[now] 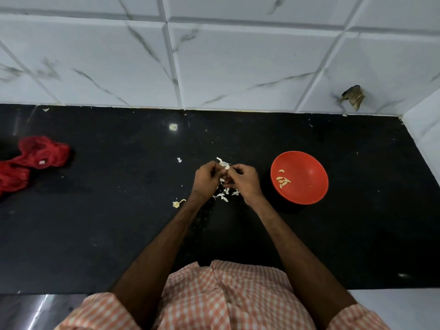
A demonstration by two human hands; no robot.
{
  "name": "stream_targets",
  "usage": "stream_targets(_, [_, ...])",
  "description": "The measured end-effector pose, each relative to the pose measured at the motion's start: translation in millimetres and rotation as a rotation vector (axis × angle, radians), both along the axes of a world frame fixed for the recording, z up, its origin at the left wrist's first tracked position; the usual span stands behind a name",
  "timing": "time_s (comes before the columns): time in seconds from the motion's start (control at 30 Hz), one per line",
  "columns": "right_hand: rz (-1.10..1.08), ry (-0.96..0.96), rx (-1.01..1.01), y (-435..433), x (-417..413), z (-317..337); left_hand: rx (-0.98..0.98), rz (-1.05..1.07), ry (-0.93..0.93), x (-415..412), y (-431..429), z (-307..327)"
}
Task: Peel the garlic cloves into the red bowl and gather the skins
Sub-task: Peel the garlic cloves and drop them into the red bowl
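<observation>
Frame centre: left hand (206,181) and right hand (242,180) meet fingertip to fingertip, both pinching one garlic clove (225,165) with white skin sticking up from it. Fingers of both hands are curled tight. Loose garlic skins (225,195) lie scattered on the black countertop (119,222) just under the hands. Red bowl (299,177) sits right of centre, near the right hand but not touching it, with a few peeled cloves (283,179) inside on its left side. Garlic root stub (176,204) lies left of the left wrist. Red mesh bag (31,160) is crumpled at the left edge. White marble-look tiles (214,55) fill the top.
</observation>
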State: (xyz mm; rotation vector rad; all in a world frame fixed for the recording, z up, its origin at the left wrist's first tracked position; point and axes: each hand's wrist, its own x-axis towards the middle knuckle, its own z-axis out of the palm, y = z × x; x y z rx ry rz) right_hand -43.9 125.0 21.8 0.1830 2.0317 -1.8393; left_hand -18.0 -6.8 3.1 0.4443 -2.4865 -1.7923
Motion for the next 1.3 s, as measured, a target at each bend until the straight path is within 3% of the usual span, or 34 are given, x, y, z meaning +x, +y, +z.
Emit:
stream_targets(0.17, [0.002, -0.034, -0.047, 0, -3, 3, 0.101, 0.056, -0.011, 5, 0, 2])
stream_targets(0.4, [0.042, 0.035, 0.054, 0, -7, 3, 0.309, 0.126, -0.062, 5, 1, 4])
stream_targets(0.87, [0.070, 0.186, 0.062, 1, -11, 5, 0.199, 0.064, 0.017, 7, -2, 10])
stream_targets(1.3, [0.142, 0.124, 0.061, -1, -13, 11, 0.346, -0.002, 0.036, 6, -3, 8])
